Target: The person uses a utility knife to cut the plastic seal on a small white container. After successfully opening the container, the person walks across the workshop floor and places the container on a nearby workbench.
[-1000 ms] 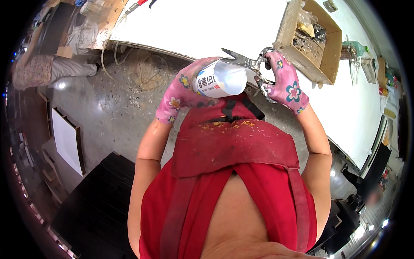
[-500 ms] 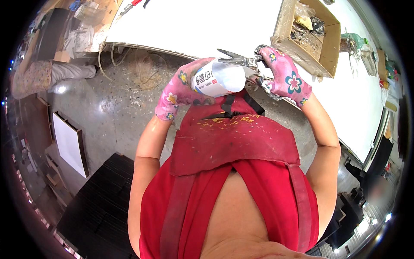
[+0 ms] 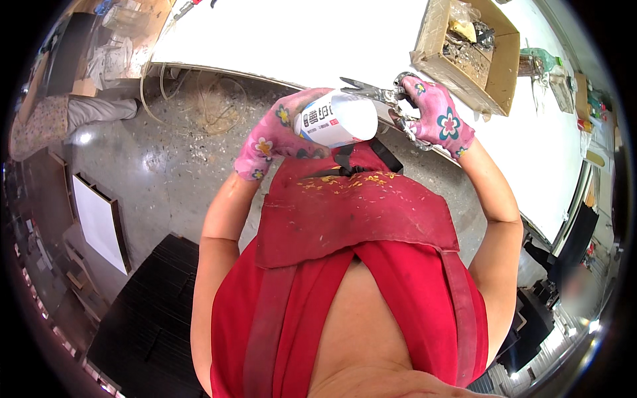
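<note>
My left hand (image 3: 275,132), in a pink flowered glove, wraps round a white cylindrical plastic container (image 3: 325,121) with printing on its side. The container lies tilted, its open end toward the right. In my right hand (image 3: 439,121), gloved alike with dark-stained fingertips, is a pair of scissors (image 3: 371,91). Its dark, stained blades point left and lie against the container's upper rim. The lower blade is partly hidden by the container, and the scissor handles are mostly covered by my fingers.
A white-topped table (image 3: 265,40) stretches ahead and to the right. On it is a cardboard box (image 3: 501,73) with scraps inside. Red-handled pliers or a similar tool (image 3: 186,9) lie at the far edge. Black stacked material (image 3: 149,312) stands lower left; another person's leg (image 3: 103,116) shows left.
The container has turned slightly in my left hand, and its printed side shows more. The scissor blades have shifted at the rim, with the lower blade now less visible.
</note>
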{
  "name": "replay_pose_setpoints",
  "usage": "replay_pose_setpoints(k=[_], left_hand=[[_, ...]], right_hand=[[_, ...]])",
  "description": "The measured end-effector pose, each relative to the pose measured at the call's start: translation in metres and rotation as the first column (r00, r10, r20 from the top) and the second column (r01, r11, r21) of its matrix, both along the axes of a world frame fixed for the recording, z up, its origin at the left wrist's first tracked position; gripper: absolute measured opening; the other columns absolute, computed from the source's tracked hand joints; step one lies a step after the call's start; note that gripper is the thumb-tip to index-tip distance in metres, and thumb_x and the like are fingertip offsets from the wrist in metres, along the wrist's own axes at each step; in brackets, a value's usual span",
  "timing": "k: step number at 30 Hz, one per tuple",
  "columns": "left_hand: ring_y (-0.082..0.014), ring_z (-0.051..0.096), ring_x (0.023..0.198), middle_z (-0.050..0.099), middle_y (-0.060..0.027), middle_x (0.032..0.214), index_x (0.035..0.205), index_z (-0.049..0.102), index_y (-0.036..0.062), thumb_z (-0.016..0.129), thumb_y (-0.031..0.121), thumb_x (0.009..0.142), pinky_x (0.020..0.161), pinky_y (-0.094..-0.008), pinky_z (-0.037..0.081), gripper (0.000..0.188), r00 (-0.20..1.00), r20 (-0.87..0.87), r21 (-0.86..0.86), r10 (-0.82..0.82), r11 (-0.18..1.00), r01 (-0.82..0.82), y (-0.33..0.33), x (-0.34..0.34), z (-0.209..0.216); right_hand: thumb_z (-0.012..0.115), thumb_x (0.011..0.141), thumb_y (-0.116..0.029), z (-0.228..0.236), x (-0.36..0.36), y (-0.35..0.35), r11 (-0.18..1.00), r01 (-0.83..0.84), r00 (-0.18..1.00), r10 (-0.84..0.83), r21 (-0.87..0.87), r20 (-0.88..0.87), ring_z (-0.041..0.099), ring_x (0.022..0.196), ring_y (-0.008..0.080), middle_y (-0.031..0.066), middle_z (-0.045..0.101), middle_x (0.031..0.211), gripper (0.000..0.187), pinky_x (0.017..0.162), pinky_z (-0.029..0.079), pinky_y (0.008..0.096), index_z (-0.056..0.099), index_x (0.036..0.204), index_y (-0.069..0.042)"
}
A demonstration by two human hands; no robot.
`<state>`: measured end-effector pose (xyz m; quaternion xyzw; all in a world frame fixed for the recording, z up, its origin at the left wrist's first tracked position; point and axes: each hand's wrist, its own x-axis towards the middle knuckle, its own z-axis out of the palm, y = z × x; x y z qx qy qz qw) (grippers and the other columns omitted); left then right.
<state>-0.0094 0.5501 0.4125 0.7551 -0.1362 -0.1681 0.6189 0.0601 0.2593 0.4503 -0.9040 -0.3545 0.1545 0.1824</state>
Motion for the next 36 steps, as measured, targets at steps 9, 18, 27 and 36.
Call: replay_pose_setpoints(k=[9,18,27,36], left_hand=[[-0.0196,0.058,0.108,0.062,-0.0103,0.118,0.126,0.055,-0.001,0.095,0.032,0.039,0.096,-0.0327,0.045,0.101,0.988,-0.152,-0.134,-0.031,0.991,0.01,0.002,0.004,0.001],[-0.0165,0.057,0.106,0.061,-0.0081,0.117,0.127,0.055,-0.0004,0.091,0.026,0.043,0.094,-0.0312,0.045,0.095,0.998,-0.068,-0.196,-0.013,0.981,0.0,0.009,0.014,-0.015],[-0.0177,0.058,0.106,0.062,-0.0083,0.117,0.127,0.055,-0.0009,0.092,0.025,0.041,0.095,-0.0313,0.044,0.097,0.985,-0.168,-0.223,-0.045,0.975,0.007,0.008,0.018,-0.007],[-0.0182,0.058,0.109,0.063,-0.0093,0.118,0.125,0.056,-0.0012,0.095,0.022,0.035,0.097,-0.032,0.043,0.1,0.979,-0.179,-0.17,-0.097,0.983,0.067,0.013,0.022,-0.005]], right_hand=[[0.07,0.067,-0.019,0.0,0.007,-0.002,0.999,-0.027,0.998,0.029,-0.033,0.046,0.062,0.086,0.038,0.0187,0.062,0.093,0.049,0.075,0.051,0.0424,0.055,0.109,0.002],[0.066,0.083,-0.04,-0.005,-0.005,0.01,0.973,0.154,0.981,-0.13,0.17,-0.142,0.058,0.082,0.0377,0.0216,0.059,0.09,0.054,0.07,0.045,0.0411,0.055,0.115,0.002],[0.068,0.079,-0.042,0.011,-0.008,0.014,0.996,0.081,0.983,-0.074,-0.038,0.17,0.054,0.111,0.0355,0.0177,0.057,0.117,0.06,0.091,0.043,0.0437,0.05,0.12,-0.001],[0.066,0.079,-0.04,0.012,-0.003,0.013,0.997,0.031,0.985,-0.02,-0.066,0.169,0.053,0.11,0.0367,0.0197,0.056,0.115,0.06,0.093,0.041,0.0439,0.05,0.12,-0.001]])
